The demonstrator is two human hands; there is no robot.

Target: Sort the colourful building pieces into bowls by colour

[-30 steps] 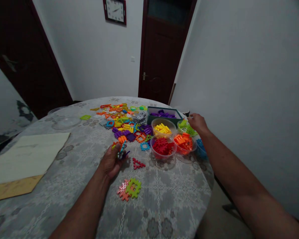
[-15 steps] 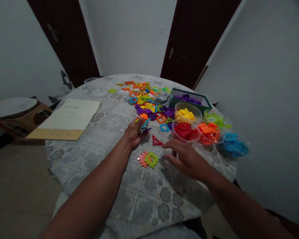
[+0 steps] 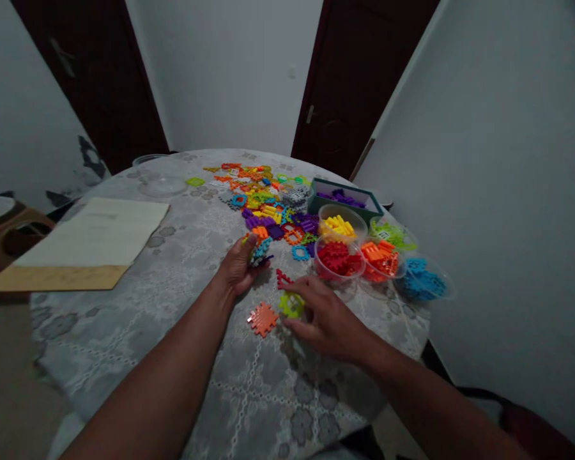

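My left hand (image 3: 238,267) is closed around a bunch of interlocking plastic pieces (image 3: 260,252), blue, orange and purple among them. My right hand (image 3: 329,321) pinches a lime-green notched square piece (image 3: 291,305) between thumb and fingers, just above the tablecloth. Left of that, a salmon-orange notched square piece (image 3: 262,319) lies flat by itself. A red triangular piece (image 3: 282,279) sits between my two hands, near the right fingertips.
Beyond my hands spreads a pile of mixed coloured pieces (image 3: 253,191). To the right stand clear tubs of yellow (image 3: 339,225), red (image 3: 335,257), orange (image 3: 381,259) and blue pieces (image 3: 424,281), plus a dark green box (image 3: 374,207). A cardboard-edged sheet (image 3: 91,233) lies left.
My right hand has moved in and taken the lime-green piece, which is now apart from the orange one it overlapped. The left hand keeps its bunch. The whole view has shifted to the right.
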